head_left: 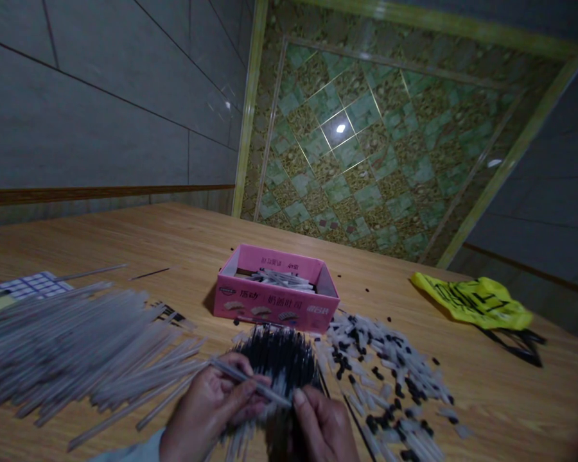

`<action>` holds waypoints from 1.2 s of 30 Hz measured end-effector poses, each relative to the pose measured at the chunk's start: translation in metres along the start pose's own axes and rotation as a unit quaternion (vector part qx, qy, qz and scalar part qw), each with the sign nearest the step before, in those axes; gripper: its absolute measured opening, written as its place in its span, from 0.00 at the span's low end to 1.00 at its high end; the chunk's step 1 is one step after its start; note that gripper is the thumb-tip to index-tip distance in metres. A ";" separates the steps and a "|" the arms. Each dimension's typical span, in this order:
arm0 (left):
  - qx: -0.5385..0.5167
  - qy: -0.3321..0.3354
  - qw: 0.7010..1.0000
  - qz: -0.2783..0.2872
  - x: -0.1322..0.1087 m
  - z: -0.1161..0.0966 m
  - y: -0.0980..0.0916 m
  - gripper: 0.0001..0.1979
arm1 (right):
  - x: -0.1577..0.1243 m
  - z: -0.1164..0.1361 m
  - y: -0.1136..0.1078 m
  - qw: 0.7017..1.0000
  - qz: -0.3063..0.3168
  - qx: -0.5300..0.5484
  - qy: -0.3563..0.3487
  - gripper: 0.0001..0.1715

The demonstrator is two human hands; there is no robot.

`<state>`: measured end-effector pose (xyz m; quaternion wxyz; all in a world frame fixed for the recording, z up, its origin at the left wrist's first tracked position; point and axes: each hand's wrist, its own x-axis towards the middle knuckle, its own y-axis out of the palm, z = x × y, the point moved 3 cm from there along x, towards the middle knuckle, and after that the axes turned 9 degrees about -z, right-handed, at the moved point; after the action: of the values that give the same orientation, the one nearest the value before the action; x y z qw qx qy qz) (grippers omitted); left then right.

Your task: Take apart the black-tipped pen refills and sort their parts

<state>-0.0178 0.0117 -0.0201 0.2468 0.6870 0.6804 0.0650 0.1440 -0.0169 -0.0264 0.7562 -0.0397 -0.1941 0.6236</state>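
Note:
Slanting between my hands is a thin translucent plastic tube [253, 382]. My left hand [205, 401] has its fingers closed round the tube's middle. At the tube's lower right end, the thumb and fingers of my right hand [324, 423] are pinched together; whether they also hold a smaller part is too blurred to tell. Just behind and beneath the hands lies a dense bundle of thin black sticks [280, 351], partly covered by them. A wide heap of long clear tubes [72, 350] spreads to the left. Short clear and black pieces [390, 369] lie scattered to the right.
Beyond the bundle stands an open pink cardboard box [274, 309] with pale thin pieces inside. A yellow bag with black lettering [472, 301] lies at the right of the wooden table [173, 237]. A checked sheet [41, 282] sits at the far left. Tiled walls rise behind.

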 end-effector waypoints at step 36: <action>-0.013 -0.012 1.000 -0.020 -0.004 -0.005 -0.001 0.18 | 0.001 0.009 -0.006 0.986 0.029 -0.112 -0.123 0.22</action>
<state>-0.0208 0.0093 -0.0155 0.2648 0.6705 0.6904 0.0605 0.1465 -0.0186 -0.0165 0.6987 -0.0528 -0.3529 0.6201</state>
